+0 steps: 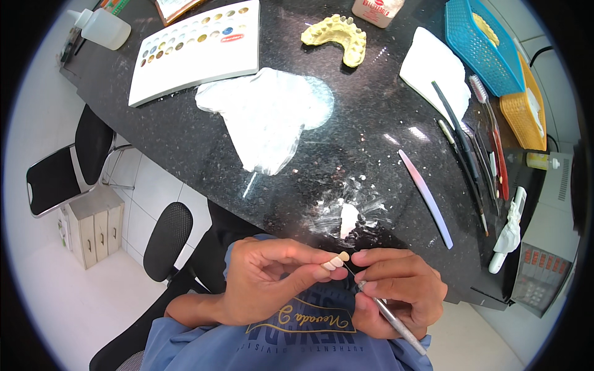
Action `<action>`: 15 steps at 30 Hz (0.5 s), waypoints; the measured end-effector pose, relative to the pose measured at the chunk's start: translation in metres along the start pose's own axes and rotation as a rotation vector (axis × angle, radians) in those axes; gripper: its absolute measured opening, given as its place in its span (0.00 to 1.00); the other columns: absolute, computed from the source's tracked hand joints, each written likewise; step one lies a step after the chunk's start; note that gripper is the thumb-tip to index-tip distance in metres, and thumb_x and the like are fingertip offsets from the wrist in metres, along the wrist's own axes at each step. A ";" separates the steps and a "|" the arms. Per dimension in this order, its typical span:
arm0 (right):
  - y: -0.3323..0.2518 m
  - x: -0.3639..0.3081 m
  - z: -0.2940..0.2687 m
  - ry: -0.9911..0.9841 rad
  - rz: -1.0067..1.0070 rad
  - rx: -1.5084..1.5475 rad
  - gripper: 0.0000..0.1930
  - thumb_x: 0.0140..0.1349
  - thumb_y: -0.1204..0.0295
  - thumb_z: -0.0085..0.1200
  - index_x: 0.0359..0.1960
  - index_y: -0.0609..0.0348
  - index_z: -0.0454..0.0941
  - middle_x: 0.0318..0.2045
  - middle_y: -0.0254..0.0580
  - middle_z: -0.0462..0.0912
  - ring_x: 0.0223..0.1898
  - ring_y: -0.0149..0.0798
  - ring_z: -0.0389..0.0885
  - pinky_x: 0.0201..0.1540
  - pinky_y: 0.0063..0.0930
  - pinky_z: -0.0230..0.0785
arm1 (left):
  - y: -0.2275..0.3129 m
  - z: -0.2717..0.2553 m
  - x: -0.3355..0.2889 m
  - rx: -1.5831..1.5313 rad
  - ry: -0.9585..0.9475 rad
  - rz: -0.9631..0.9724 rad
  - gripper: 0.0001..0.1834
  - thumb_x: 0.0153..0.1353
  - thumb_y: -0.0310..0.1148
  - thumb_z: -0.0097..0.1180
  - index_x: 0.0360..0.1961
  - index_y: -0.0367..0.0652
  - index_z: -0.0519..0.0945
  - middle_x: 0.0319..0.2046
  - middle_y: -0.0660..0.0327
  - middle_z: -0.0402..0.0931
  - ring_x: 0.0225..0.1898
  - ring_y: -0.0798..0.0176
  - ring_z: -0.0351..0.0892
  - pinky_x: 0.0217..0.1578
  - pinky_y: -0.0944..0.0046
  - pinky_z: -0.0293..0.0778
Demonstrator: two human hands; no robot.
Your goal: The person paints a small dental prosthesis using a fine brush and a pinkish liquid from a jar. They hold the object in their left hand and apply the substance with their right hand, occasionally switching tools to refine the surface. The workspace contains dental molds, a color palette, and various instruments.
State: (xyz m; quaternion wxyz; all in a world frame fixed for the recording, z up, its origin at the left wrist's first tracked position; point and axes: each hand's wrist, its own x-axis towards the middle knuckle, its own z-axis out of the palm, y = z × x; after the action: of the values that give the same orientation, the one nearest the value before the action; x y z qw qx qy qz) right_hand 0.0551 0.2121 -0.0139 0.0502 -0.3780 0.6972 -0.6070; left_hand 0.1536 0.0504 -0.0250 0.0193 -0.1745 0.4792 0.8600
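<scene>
My left hand [260, 281] pinches a short row of tooth-shaped crowns, a dental bridge [334, 263], between thumb and fingertips. It is held just off the table's near edge, in front of my shirt. Closed round the silver handle of a slim metal hand tool [394, 319], my right hand [405, 287] brings the thin tip up against or close to the bridge; contact cannot be made out. Beyond the hands, white powder [349, 221] lies smeared on the dark speckled table [365, 145]. A yellowish dental arch model [339, 38] stands at the far side.
A white plastic sheet [263, 117] and a shade board [198, 49] lie left of centre. On the right are a nail file [426, 198], brushes [461, 139], a folded tissue [433, 71], a blue basket [476, 52] and an orange one [516, 120]. A squeeze bottle [106, 29] stands far left.
</scene>
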 end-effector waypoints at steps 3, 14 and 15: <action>0.000 0.000 0.001 0.000 0.005 -0.004 0.11 0.40 0.82 0.65 0.28 0.64 0.78 0.24 0.48 0.82 0.31 0.46 0.86 0.30 0.28 0.81 | 0.000 -0.001 0.000 0.006 -0.008 0.008 0.10 0.59 0.16 0.55 0.42 0.26 0.79 0.38 0.45 0.81 0.44 0.55 0.83 0.47 0.62 0.80; 0.001 0.000 0.002 -0.006 0.012 -0.013 0.11 0.40 0.82 0.65 0.27 0.65 0.78 0.24 0.49 0.82 0.31 0.46 0.86 0.30 0.27 0.81 | -0.001 -0.001 0.000 0.013 0.004 -0.006 0.09 0.59 0.16 0.56 0.42 0.27 0.80 0.38 0.46 0.81 0.43 0.57 0.83 0.46 0.64 0.80; 0.001 0.000 0.001 -0.007 0.016 -0.014 0.11 0.40 0.82 0.65 0.27 0.65 0.78 0.24 0.49 0.82 0.31 0.46 0.86 0.30 0.28 0.81 | -0.001 -0.001 0.000 0.015 0.004 -0.005 0.09 0.59 0.16 0.56 0.42 0.27 0.80 0.38 0.46 0.81 0.43 0.57 0.83 0.46 0.64 0.80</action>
State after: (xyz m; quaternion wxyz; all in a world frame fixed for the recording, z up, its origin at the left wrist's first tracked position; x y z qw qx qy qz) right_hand 0.0556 0.2109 -0.0149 0.0548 -0.3750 0.7041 -0.6005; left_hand 0.1538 0.0499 -0.0262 0.0219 -0.1770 0.4854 0.8559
